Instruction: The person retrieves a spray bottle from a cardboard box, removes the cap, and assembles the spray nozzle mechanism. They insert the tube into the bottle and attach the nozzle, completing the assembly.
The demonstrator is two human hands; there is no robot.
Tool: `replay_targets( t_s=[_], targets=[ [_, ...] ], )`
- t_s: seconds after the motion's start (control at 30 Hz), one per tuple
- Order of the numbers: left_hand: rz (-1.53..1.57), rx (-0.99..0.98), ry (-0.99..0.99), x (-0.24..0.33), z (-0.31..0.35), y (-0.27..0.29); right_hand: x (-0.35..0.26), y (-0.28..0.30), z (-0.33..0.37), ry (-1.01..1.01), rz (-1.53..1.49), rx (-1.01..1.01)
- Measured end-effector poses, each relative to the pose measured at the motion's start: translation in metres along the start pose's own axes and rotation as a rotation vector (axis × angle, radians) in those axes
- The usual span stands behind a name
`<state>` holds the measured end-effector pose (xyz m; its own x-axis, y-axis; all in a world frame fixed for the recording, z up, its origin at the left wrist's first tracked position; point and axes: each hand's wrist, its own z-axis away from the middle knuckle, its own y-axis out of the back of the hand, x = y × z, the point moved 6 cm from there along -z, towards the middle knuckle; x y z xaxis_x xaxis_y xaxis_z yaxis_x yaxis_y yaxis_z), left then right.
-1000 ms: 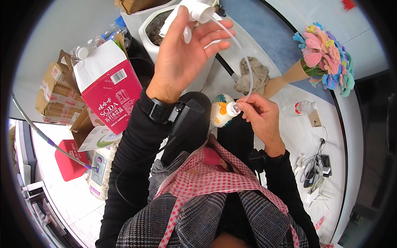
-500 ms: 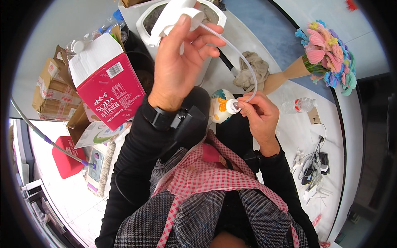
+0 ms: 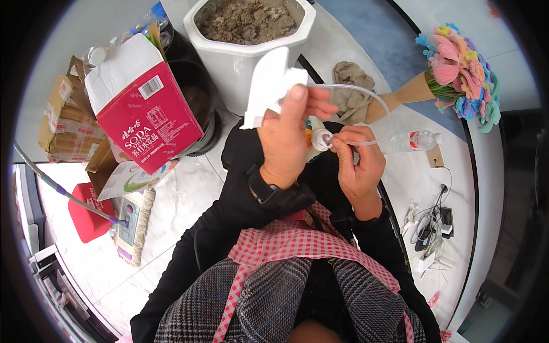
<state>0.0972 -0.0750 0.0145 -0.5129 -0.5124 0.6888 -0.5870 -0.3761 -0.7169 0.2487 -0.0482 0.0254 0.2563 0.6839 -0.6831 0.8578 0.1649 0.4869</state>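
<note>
My left hand [image 3: 284, 140] is closed round a white plastic pump head [image 3: 270, 86], held up in front of the flowerpot. From the pump head a clear thin tube [image 3: 374, 92] loops out to the right and back. The fingers of my right hand [image 3: 361, 168] pinch the tube near its end, at the white neck of a bottle [image 3: 321, 140] with an orange-fruit pattern. That bottle is by my knees, its body mostly hidden behind my left hand. Whether the tube's tip is inside the neck I cannot tell.
A white flowerpot [image 3: 231, 60] full of soil stands ahead. Left are a red carton [image 3: 151, 117], a black bin [image 3: 213, 128] and a flat mop [image 3: 132, 226]. Right are a crocheted flower bouquet [image 3: 460, 74], a clear water bottle [image 3: 416, 142], a grey cloth [image 3: 351, 83] and tangled cables [image 3: 432, 228].
My left hand and the pump head have come down and to the right, closer to my right hand, uncovering the flowerpot. The tube's loop has swung further right.
</note>
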Motion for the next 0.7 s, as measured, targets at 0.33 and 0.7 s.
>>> replay_targets(
  t_s=[0.33, 0.7],
  targets=[
    [-0.018, 0.082, 0.165, -0.038, 0.013, 0.009, -0.011, -0.002, -0.010, 0.063, 0.083, -0.056],
    [-0.025, 0.141, 0.136, -0.038, 0.006, 0.009, -0.002, -0.009, -0.010, -0.031, 0.043, -0.072]
  ],
)
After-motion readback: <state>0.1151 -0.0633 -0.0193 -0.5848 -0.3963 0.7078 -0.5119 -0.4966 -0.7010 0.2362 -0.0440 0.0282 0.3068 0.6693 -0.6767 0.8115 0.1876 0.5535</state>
